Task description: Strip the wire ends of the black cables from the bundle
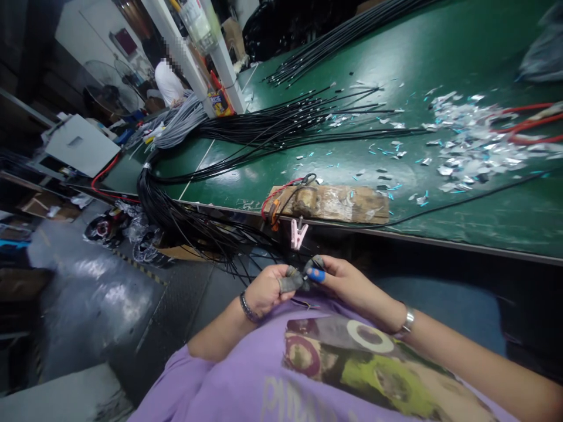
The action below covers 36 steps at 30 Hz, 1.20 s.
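My left hand (275,286) and my right hand (341,275) meet in front of my shirt, just below the bench edge. Both are closed in a pinch, fingertips nearly touching. Dark grey covers wrap several fingertips, and blue tape circles my right thumb. Between them shows the small pale tip of what looks like a black cable (305,277); the fingers hide most of it. Just beyond, a pink clothespin (298,234) hangs at the edge beside a wooden block (347,203). Black cables (197,225) droop from the bench to the left of my hands.
The green bench (475,217) bears a long black cable bundle (246,130), grey cables (187,120), and a pile of foil and blue scraps (479,140). Red-handled pliers or cutters (528,123) lie at right. A post (226,70) rises from the bench. A person (169,82) is farther back.
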{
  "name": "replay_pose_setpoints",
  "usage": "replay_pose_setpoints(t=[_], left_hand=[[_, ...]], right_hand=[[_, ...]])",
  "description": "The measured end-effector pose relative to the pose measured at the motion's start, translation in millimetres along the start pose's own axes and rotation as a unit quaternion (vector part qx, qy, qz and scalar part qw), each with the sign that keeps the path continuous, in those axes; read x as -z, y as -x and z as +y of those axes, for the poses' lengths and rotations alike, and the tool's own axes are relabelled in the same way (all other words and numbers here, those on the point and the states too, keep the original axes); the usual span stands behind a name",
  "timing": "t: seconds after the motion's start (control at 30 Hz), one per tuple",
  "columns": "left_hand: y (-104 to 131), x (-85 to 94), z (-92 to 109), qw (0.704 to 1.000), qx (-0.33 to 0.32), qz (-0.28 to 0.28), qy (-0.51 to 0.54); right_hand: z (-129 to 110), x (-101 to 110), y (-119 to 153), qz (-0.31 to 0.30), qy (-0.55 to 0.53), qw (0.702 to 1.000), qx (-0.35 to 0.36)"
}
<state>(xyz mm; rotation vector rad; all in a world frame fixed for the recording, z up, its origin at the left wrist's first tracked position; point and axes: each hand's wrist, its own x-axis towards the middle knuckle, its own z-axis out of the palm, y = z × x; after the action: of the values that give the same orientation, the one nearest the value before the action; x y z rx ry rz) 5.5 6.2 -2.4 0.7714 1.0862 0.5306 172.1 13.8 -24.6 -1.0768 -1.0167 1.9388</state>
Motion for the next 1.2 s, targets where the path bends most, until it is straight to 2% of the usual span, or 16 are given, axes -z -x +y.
replay_pose_setpoints(t=[0.1, 0.17, 0.37, 0.5, 0.6, 0.73, 0.83, 0.9, 0.97, 1.13, 1.2], left_hand=[[0, 0.7, -2, 0.998, -0.034, -0.018, -0.042], [-1, 2.4, -4, 0.997, -0.043, -0.033, -0.05], [-3, 1.6, -3, 0.999, -0.016, -0.018, -0.044], [-2, -2.3, -6, 0.989, -0.056, 0.025, -0.131], [-2, -2.3, -10, 0.958, -0.136, 0.086, -0.239], [0, 0.3, -11, 0.879, -0.251, 0.143, -0.38], [1, 1.4, -9, 0.826, -0.284, 0.153, -0.462], [2, 1.4, -8, 0.809, -0.287, 0.152, -0.491], [2, 0.8, -7, 0.813, -0.284, 0.147, -0.486], [1, 0.1, -6, 0.885, -0.242, 0.119, -0.38], [0, 0.8, -6, 0.9, -0.233, 0.117, -0.349]], right_hand=[[-1, -4, -1, -0.027, -0.056, 0.995, -0.077], [-2, -6, -1, -0.035, -0.073, 0.992, -0.099], [-6, -4, 1, -0.022, -0.064, 0.996, -0.059], [-4, 0, 4, -0.006, -0.03, 0.999, -0.035], [-2, 2, 5, -0.009, -0.004, 0.999, -0.033], [-3, 1, 6, 0.006, 0.013, 1.0, -0.007], [-5, -1, 6, 0.018, 0.026, 0.999, 0.021], [-6, -1, 6, 0.019, 0.033, 0.999, 0.025], [-7, -2, 6, 0.019, 0.03, 0.999, 0.018], [-4, 0, 3, 0.02, 0.036, 0.999, 0.006], [-3, 1, 2, 0.023, 0.052, 0.998, 0.018]])
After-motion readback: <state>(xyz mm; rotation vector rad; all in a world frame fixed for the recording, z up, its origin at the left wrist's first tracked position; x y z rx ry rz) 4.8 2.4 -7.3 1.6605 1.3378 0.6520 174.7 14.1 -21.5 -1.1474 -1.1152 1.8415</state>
